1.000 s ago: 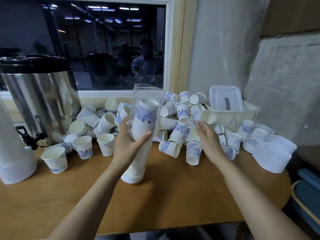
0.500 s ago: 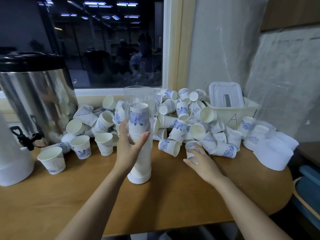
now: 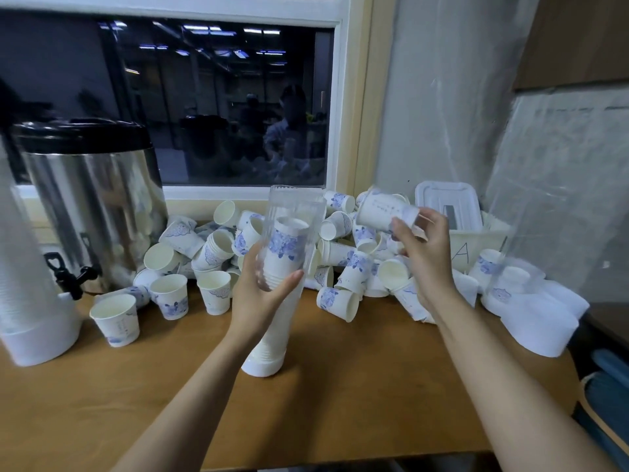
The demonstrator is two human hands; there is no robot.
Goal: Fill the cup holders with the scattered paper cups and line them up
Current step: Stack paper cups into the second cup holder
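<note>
Wooden surface (image 3: 340,410) beneath a dark window. One clear cup holder (image 3: 296,209), standing at centre and part-filled with nested cups, clasped by left grip (image 3: 258,298). One paper cup (image 3: 381,212) pinched in right grip (image 3: 425,257), lifted off the pile (image 3: 354,264) since the previous frame. Three upright cups (image 3: 170,298) at left. Open wood toward the near edge.

Dim, bluish indoor light hanging over whole scene. Window (image 3: 218,107) showing dark, mirroring ceiling strip lights as bright streaks, plus faint figure. Left of window, steel urn (image 3: 92,206) giving off soft glare. Below window, paper cup (image 3: 384,212) in right hand (image 3: 425,253) smearing with motion blur. Table (image 3: 340,403) below window carrying only weak, soft shadows. Wide-angle lens bending window frame. Corners far from window going soft.
</note>
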